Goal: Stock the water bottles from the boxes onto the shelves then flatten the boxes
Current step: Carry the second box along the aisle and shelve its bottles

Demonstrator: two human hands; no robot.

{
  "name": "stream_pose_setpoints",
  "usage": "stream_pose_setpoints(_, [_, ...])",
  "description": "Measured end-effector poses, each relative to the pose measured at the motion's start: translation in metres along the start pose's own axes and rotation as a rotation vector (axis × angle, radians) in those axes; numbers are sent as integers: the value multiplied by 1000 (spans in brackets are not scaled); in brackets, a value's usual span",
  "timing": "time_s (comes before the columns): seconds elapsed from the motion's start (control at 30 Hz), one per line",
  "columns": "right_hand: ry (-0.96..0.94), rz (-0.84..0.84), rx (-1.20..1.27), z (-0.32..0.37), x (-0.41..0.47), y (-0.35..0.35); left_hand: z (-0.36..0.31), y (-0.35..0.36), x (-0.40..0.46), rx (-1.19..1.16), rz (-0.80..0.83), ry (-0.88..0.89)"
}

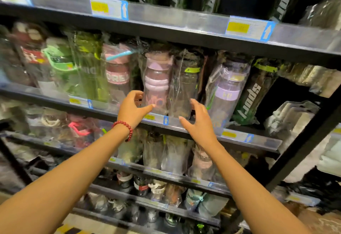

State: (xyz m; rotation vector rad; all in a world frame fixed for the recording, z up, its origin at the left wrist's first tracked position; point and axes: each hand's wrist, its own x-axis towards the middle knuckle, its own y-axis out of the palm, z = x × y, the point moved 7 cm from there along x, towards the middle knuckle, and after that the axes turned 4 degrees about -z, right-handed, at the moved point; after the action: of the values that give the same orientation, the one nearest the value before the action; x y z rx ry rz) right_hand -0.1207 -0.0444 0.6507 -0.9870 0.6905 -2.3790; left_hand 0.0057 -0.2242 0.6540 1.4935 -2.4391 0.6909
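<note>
A pink water bottle (156, 84) in clear plastic wrap stands at the front of the middle shelf (239, 137). My left hand (132, 109), with a red bead bracelet on the wrist, curls round the bottle's lower left side, thumb across its front. Beside it on the right stands a dark wrapped bottle with a green label (186, 88). My right hand (200, 123) is spread with straight fingers, its fingertips at this bottle's lower right edge. No box is plainly in view.
Further right on that shelf stand a lilac bottle (227, 93) and a leaning black "sport" bottle (252, 93). Green and pink wrapped bottles (118, 75) fill the left. Shelves above and below are packed too. A black upright (304, 137) slants at right; something brown (324, 220) lies bottom right.
</note>
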Motion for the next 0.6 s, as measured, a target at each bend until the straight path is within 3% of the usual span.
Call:
stream_pose_setpoints(0.13, [224,-119,32,-6,33,15,16,-4,17,31,97,-16])
stream_pose_setpoints(0.27, [427,-88,207,-24,44,27,23,9,26,50,167,2])
stream_pose_setpoints(0.43, [463,-153,225,-29,47,30,32,26,41,142,240,29])
stream_pose_setpoints(0.6, [456,-348,91,-31,44,28,37,39,54,131,264,58])
